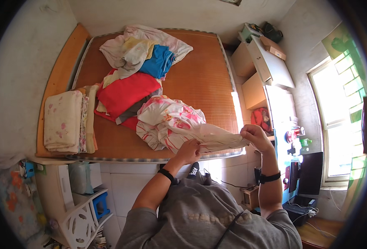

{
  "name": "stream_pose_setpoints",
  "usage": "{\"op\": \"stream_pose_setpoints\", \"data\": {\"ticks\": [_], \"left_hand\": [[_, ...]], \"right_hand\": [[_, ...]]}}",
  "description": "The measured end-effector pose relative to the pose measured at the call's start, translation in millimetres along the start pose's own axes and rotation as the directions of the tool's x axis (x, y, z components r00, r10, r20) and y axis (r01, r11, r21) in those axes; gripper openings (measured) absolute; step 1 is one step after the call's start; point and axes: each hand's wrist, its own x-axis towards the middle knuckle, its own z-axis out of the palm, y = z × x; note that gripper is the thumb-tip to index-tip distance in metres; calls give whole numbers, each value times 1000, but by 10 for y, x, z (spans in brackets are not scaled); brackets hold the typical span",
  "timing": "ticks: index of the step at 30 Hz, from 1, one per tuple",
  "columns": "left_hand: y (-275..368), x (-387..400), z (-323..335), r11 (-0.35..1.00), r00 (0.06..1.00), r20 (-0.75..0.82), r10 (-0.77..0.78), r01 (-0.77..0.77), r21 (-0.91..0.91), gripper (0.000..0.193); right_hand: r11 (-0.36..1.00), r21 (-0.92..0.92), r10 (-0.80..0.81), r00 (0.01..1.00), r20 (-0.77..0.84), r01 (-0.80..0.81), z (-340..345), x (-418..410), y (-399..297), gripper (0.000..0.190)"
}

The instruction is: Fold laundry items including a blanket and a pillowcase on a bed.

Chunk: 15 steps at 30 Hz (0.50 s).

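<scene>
A white floral fabric [174, 118] with pink flowers and red stripes lies bunched at the near side of the bed. My right hand [256, 137] grips its outstretched end and pulls it out past the bed's right corner. My left hand [189, 151] holds the fabric's near edge, with its fingers partly hidden. Left of the fabric lie a red cloth [127, 93] and a dark grey cloth [139, 105]. Farther back, a folded blue garment [158, 61] and yellow and white clothes rest on a pale pink fabric [180, 48].
Folded blankets [62, 121] are stacked by the wooden headboard [58, 68] on the left. A mat [199, 77] covers the bed. Right of the bed stand cabinets [253, 90] and a desk with a monitor [310, 172]. A white shelf unit [83, 224] stands at the lower left.
</scene>
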Motion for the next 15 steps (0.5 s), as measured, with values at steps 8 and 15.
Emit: {"op": "stream_pose_setpoints", "data": {"ticks": [8,15], "left_hand": [[-241,21,242,798,843,414,-342,494,-346,39],[-765,-249,693,913,783,597,-176,357,-199,50]], "right_hand": [[974,190,-75,964,-255,126,-417,-232,-117,18],[933,21,-303,816,-492,359,-981,-678,-641,24]]}}
